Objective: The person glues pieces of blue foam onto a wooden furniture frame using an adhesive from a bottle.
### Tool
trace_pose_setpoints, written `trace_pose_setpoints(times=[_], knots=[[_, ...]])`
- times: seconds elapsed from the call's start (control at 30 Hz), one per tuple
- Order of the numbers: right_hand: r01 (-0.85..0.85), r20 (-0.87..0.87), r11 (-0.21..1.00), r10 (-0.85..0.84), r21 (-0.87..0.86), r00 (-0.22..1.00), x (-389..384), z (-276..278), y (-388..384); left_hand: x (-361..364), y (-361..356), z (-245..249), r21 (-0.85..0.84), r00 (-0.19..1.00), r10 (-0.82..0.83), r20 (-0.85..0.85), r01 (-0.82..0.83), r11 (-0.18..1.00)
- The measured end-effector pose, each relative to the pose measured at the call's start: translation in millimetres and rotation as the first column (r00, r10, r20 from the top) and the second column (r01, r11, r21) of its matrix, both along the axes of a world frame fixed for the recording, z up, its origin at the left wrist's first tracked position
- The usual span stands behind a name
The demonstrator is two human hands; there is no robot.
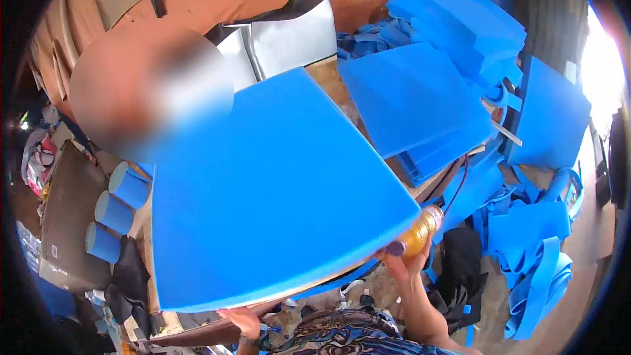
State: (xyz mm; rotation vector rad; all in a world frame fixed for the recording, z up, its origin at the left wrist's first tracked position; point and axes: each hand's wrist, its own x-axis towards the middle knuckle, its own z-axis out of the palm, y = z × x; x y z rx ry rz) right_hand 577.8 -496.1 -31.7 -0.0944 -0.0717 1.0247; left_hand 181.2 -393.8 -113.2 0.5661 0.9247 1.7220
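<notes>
A large blue foam sheet (263, 190) lies across the work table in front of me, wider at my side. At its near right corner my right hand (409, 264) grips a bottle (420, 231) of yellow liquid. The bottle is tilted, its dark cap pointing down and left beside the sheet's edge. My left hand (242, 321) rests against the near edge of the sheet, toward its left end. Its fingers look extended and hold nothing that I can see.
Blue foam sheets (407, 98) are stacked at the right, with a taller pile (467, 20) behind. Foam offcuts (539, 283) litter the floor at right. Blue rolls (113, 207) stand at left near a brown box (75, 223). Silvery sheets (292, 36) stand behind. A blurred patch hides the upper left.
</notes>
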Motion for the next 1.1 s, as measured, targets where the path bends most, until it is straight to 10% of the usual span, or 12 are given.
trace_pose_setpoints(times=[0.07,0.23,0.4,0.47,0.6,0.67,0.8,0.9,1.03,1.1], knots=[[-0.025,0.006,0.997,0.025,0.071,1.0,31.3,1.7,28.3,26.2,1.8,-2.1,-0.238,0.982,0.175,0.064,-0.156,0.959],[-0.036,0.06,0.999,0.035,0.01,0.998,93.4,4.5,54.5,58.6,7.0,-113.3,0.455,0.702,0.291,-0.65,0.053,0.889],[0.038,0.5,0.977,0.073,-0.209,0.863,84.4,1.1,14.0,129.9,17.6,-131.7,-0.1,0.796,-0.301,-0.524,0.294,0.951],[0.385,0.714,0.88,-0.079,-0.278,0.696,70.3,-17.3,-4.5,133.6,6.7,-68.2,-0.188,0.795,-0.403,-0.452,0.357,0.915],[0.517,0.894,0.73,0.368,-0.448,0.255,86.9,-37.5,-55.4,62.2,-2.9,-70.8,0.145,0.204,0.078,-0.976,0.334,0.931],[0.492,0.943,0.815,0.331,-0.306,0.037,90.1,-50.8,-66.4,79.6,0.0,55.2,0.308,0.799,0.008,-0.601,0.223,0.925],[0.558,0.929,0.792,0.359,-0.25,-0.094,30.5,-66.2,-88.7,12.2,45.1,94.5,0.477,0.797,0.248,-0.551,0.057,0.877],[0.393,0.901,0.844,0.212,-0.364,0.378,-0.1,-51.9,-71.5,15.5,92.6,187.4,0.712,0.823,0.333,-0.46,0.118,0.692],[0.703,0.883,0.602,-0.008,0.379,-0.469,-0.3,7.3,-57.6,53.6,130.4,334.6,0.681,0.608,0.311,-0.73,0.612,0.402],[0.713,0.877,0.574,-0.466,0.402,-0.12,-37.2,54.3,-36.0,93.7,136.0,373.5,0.534,0.463,0.275,-0.843,0.785,0.314]])
